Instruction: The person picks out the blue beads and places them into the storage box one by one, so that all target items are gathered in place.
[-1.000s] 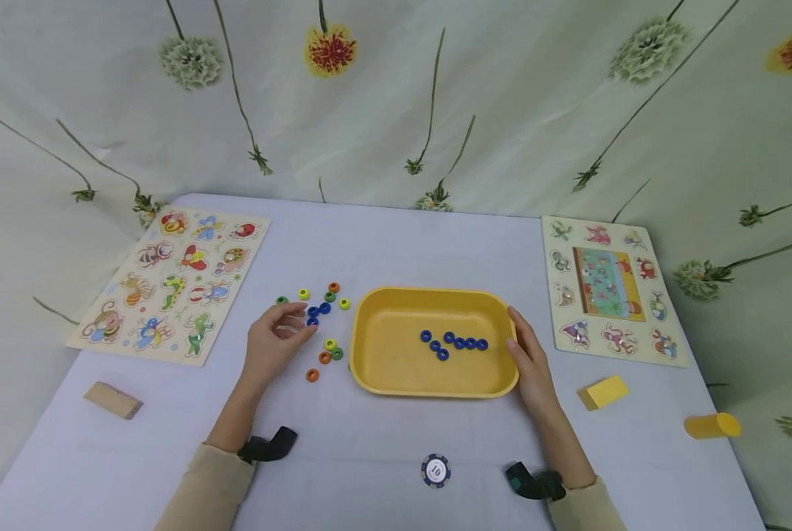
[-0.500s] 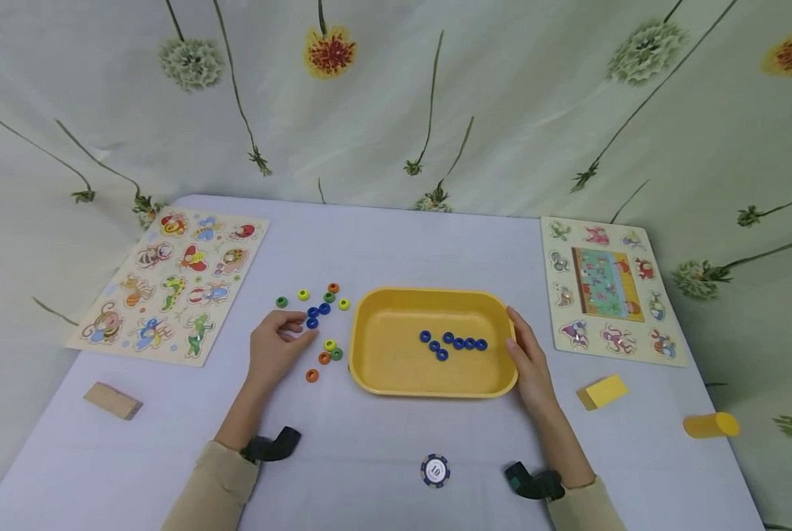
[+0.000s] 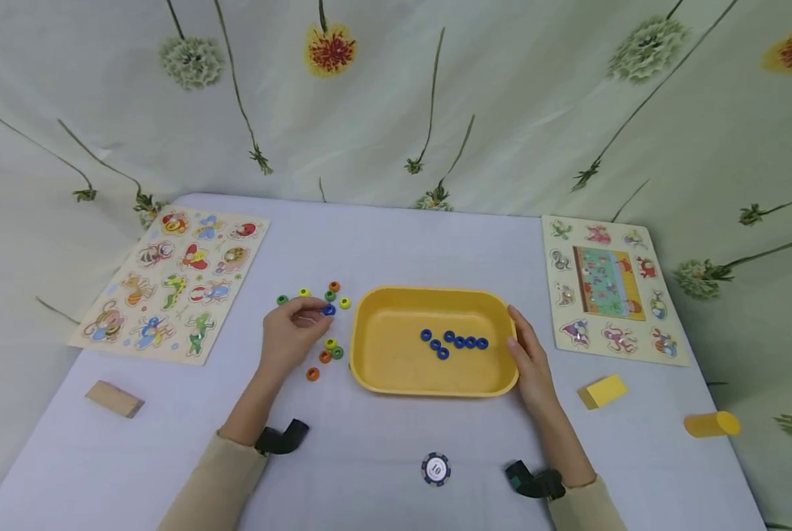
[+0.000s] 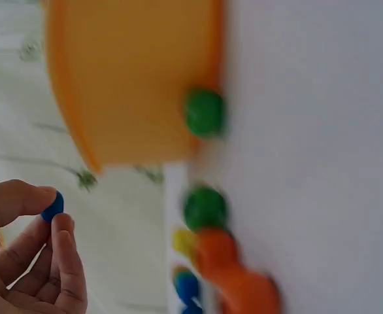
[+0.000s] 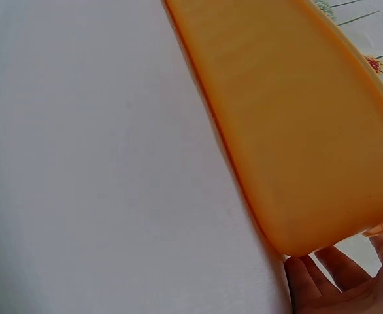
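My left hand point(image 3: 288, 338) pinches a blue bead point(image 4: 52, 207) between thumb and fingertips, left of a yellow plastic tray point(image 3: 389, 369). In the left wrist view the bead is off the table. Two more blue beads point(image 4: 187, 286) show low in that view; in the head view the hand hides them. Around the left hand lie several green, yellow and orange beads point(image 3: 313, 374). The tray holds several blue beads point(image 3: 459, 342). With its thumb at the rim and fingers round the outer wall, my right hand point(image 3: 534, 365) holds the tray's right end.
A sticker-like insect board point(image 3: 177, 284) lies at the left and a sea-animal board point(image 3: 611, 291) at the right. A wooden block point(image 3: 113, 398), a yellow block point(image 3: 603, 391), a yellow cylinder point(image 3: 711, 424) and a poker chip point(image 3: 436, 469) also rest on the table.
The left hand has moved right and slightly away from the body, and now has a blue bead between its fingers. My right hand and the tray have stayed put.
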A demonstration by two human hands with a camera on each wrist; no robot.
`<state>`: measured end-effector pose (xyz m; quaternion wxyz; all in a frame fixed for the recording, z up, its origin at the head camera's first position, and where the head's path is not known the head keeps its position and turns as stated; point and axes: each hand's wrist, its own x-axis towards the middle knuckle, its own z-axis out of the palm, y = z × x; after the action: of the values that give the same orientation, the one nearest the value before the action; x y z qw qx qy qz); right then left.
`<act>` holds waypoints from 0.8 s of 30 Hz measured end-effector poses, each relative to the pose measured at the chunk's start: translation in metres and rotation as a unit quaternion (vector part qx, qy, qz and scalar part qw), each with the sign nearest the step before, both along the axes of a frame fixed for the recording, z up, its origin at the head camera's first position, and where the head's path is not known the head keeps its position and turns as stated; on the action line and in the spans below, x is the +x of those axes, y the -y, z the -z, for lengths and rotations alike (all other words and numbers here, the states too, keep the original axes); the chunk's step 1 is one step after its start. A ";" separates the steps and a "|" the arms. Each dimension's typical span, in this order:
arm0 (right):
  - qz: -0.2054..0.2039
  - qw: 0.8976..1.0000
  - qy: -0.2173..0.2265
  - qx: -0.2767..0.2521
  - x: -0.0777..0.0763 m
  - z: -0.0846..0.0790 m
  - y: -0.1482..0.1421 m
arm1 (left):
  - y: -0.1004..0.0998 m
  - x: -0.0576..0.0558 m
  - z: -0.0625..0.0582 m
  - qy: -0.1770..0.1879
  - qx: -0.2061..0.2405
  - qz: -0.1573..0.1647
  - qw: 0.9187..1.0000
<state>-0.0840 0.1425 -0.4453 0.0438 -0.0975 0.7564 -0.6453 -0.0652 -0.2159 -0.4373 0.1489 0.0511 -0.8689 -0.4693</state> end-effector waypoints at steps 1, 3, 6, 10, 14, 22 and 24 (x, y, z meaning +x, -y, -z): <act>0.002 1.000 -0.001 0.001 0.000 0.000 0.000 | -0.009 -0.004 -0.009 -0.001 0.012 0.031 0.999; 0.006 1.000 0.000 0.000 -0.001 0.000 -0.001 | -0.029 -0.013 -0.024 0.007 0.018 0.100 0.995; 0.007 1.000 0.003 -0.004 -0.003 0.000 0.000 | -0.056 -0.027 -0.033 0.033 0.005 0.179 0.983; 0.008 1.000 0.008 -0.006 -0.003 0.001 0.003 | -0.081 -0.043 -0.024 0.086 -0.057 0.224 0.969; 0.010 1.000 0.012 -0.002 -0.003 0.003 0.003 | -0.096 -0.050 -0.011 0.143 -0.113 0.237 0.954; 0.003 1.000 0.006 0.002 -0.009 0.021 -0.006 | -0.111 -0.053 -0.001 0.173 -0.184 0.263 0.931; 0.003 1.000 0.000 0.004 -0.010 0.025 -0.008 | -0.113 -0.050 -0.003 0.168 -0.182 0.268 0.931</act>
<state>-0.0940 0.1500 -0.4701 0.0418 -0.0949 0.7593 -0.6424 -0.1151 -0.1034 -0.4342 -0.1233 -0.1336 -0.9332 -0.3100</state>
